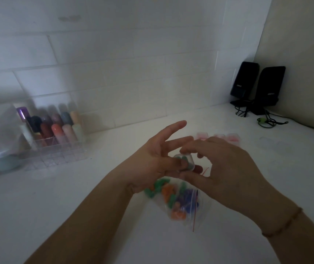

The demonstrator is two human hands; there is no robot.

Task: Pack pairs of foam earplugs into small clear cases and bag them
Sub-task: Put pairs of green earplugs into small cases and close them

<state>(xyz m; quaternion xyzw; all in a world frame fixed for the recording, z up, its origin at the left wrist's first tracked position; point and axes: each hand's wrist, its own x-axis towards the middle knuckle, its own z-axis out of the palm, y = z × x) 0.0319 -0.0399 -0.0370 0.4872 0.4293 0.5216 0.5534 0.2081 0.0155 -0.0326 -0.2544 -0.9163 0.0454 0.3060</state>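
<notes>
I hold a small clear case (183,162) between my two hands, above the middle of the bench (76,216), with green earplugs showing through its wall. My left hand (156,162) pinches it with thumb and a lower finger while the upper fingers stand spread and straight. My right hand (222,166) curls round its other side, thumb underneath and fingertips on top. Whether the lid is fully seated I cannot tell; the view is blurred there.

Just below the case lies the zip bag (179,202), holding green, orange and blue earplugs, its red seal line running down the right side. I judge the risks to be these: the case is slick and held only at its edges, so a squeeze could pop it out sideways; if the lid is not latched, the plugs could spill; and the bag mouth is limp, so a one-handed push could shove the bag along instead of entering it.

More small cases (226,137) stand in a row just beyond my right hand, easy to knock. A clear organizer (57,141) of coloured tubes sits at the far left by the wall, two black speakers (257,86) with trailing cables in the far right corner. Bare bench lies toward me and to the left.
</notes>
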